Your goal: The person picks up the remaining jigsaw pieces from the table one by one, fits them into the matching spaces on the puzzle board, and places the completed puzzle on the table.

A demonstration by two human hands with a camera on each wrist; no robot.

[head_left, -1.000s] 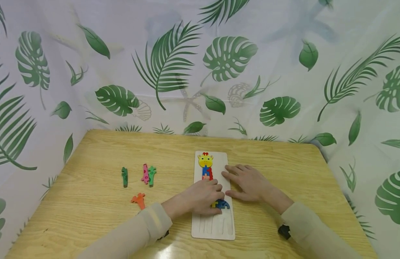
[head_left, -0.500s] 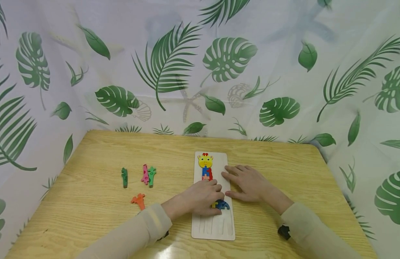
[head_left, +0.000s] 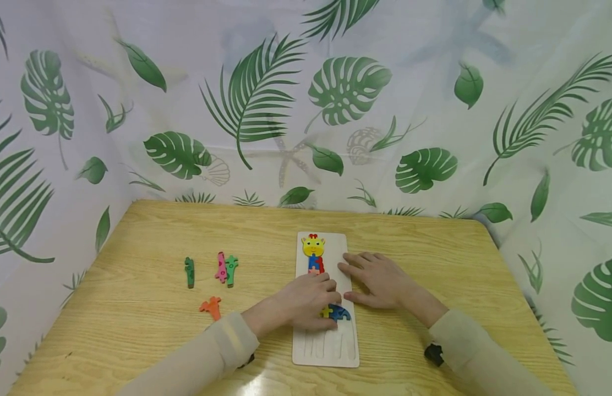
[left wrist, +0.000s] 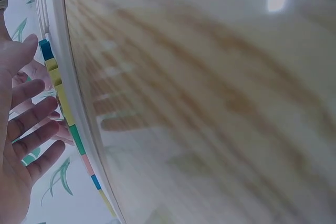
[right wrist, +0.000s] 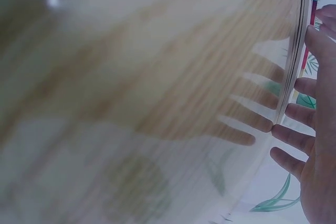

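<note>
A white puzzle board [head_left: 335, 247] lies upright before me, with a yellow giraffe head [head_left: 313, 246] at its top and blue, red and pink neck pieces below. My left hand [head_left: 308, 302] lies over the middle of the board, hiding what is beneath. Beside its fingers show a yellow piece [head_left: 327, 312] and blue pieces [head_left: 340, 313]. In the left wrist view that hand [left wrist: 23, 124] has its fingers spread and loosely bent near the coloured pieces. My right hand [head_left: 377, 279] has its fingertips at the board's right edge; the right wrist view shows its fingers [right wrist: 294, 139] extended.
Left of the board lie a dark green piece [head_left: 189, 272], a pink piece [head_left: 220, 268] touching a lighter green piece [head_left: 231, 270], and an orange piece [head_left: 212, 307] near my left sleeve. Leaf-patterned cloth [head_left: 266, 187] stands behind the wooden table [head_left: 410, 236].
My left hand has shifted very slightly left, and a little more of the yellow piece shows beside its fingers. The right hand stays at the board's edge.
</note>
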